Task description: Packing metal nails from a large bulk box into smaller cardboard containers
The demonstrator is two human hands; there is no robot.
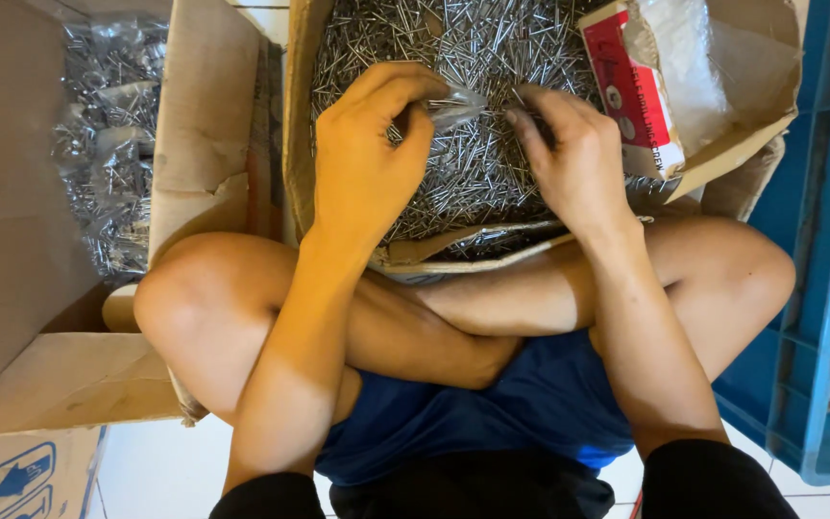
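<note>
My left hand [369,159] pinches a small clear plastic bag [457,106] above an open cardboard box [297,125] filled with loose silver nails [473,183]. My right hand [573,159] hovers beside the bag's mouth, its fingertips bunched over the nail heap; whether it holds any nails I cannot tell. Both hands are over the middle of the box, close together. My crossed bare legs lie below the box.
At the left, a second cardboard box [204,125] holds several filled clear bags of nails [112,144]. A red-and-white carton with clear plastic [631,86] lies in the main box's right corner. A blue plastic crate [818,240] stands at the right. White tiled floor lies below.
</note>
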